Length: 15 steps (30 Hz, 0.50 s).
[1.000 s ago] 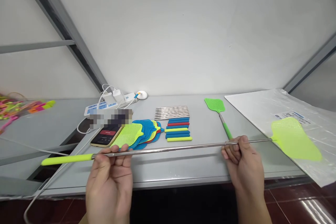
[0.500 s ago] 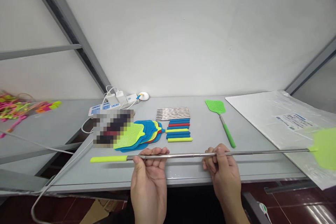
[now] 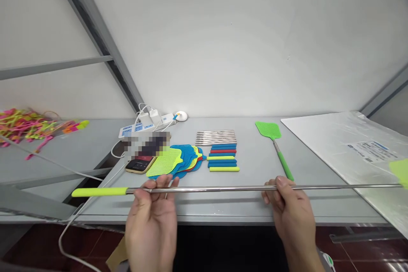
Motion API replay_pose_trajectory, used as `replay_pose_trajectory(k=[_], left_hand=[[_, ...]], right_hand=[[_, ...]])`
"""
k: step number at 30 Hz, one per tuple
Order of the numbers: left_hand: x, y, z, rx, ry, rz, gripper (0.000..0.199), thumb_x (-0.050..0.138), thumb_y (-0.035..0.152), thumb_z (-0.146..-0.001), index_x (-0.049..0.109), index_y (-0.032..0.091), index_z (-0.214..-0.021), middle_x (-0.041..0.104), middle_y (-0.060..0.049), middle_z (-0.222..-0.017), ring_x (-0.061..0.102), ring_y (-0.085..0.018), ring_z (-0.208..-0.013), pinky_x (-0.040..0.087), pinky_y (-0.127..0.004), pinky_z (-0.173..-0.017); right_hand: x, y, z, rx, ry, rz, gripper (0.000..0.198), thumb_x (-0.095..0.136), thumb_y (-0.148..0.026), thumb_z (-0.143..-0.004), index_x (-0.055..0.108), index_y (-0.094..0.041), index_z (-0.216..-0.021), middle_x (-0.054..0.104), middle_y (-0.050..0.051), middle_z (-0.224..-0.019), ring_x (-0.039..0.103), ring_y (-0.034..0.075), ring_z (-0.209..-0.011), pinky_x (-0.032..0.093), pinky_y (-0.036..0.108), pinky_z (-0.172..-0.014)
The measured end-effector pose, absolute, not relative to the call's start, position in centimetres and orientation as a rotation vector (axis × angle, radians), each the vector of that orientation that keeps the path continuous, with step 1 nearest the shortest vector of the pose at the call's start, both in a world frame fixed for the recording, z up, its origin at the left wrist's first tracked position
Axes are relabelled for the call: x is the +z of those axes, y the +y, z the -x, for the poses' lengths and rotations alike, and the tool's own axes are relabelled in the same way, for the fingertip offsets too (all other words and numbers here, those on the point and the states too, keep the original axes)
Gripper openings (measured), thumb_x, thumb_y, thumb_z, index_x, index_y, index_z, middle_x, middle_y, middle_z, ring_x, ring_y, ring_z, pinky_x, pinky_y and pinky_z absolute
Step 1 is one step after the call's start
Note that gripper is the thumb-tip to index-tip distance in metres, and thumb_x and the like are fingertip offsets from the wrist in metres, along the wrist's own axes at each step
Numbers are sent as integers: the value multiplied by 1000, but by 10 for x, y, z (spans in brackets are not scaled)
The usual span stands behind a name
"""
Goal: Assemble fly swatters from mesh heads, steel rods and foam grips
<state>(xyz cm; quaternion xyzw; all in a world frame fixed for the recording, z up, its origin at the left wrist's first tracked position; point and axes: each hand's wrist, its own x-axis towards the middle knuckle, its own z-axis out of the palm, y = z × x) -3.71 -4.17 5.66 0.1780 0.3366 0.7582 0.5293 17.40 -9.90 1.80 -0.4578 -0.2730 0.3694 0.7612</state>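
An extended telescopic fly swatter point(image 3: 219, 188) stretches level across the front of the table. Its yellow-green grip points left, and its yellow-green head is cut off by the right edge of the view. My left hand point(image 3: 154, 216), palm up, pinches the metal rod just right of the grip, thumb on top. Farther right, my right hand point(image 3: 291, 208) closes on the rod between thumb and fingers. Behind the rod lie a fanned pile of perforated swatter heads point(image 3: 165, 162), a row of coloured grips point(image 3: 223, 163) and a bundle of metal rods point(image 3: 216, 137).
A green fly swatter point(image 3: 282, 159) lies right of the grips. Beyond it is a white wrapped board point(image 3: 325, 144). A phone point(image 3: 140, 165), partly blurred out, and a power strip point(image 3: 140, 129) with cables are at left. Tangled colourful pieces point(image 3: 28, 125) cover the left-hand surface.
My hands are farther apart, and the rod reaches farther both ways. The grip has shifted left with my left hand, my right hand has gone right, and the view has turned slightly.
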Motion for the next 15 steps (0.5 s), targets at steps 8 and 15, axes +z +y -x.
replay_pose_trajectory(k=[8, 15], left_hand=[[70, -32, 56, 1842, 792, -380, 18, 62, 34, -91, 65, 20, -80, 68, 1, -87, 64, -14, -94, 52, -33, -94], [61, -39, 30, 1963, 745, -527, 29, 55, 46, -93, 67, 21, -85, 67, 2, -81, 62, -14, -81, 55, -36, -87]], right_hand=[[25, -102, -185, 865, -596, 954, 47, 67, -34, -86, 44, -20, -48, 30, -4, -58, 35, 12, -54, 35, 31, -53], [21, -95, -187, 903, -585, 857, 45, 61, -43, -90, 45, -20, -54, 26, -6, -56, 32, 12, -54, 34, 29, -52]])
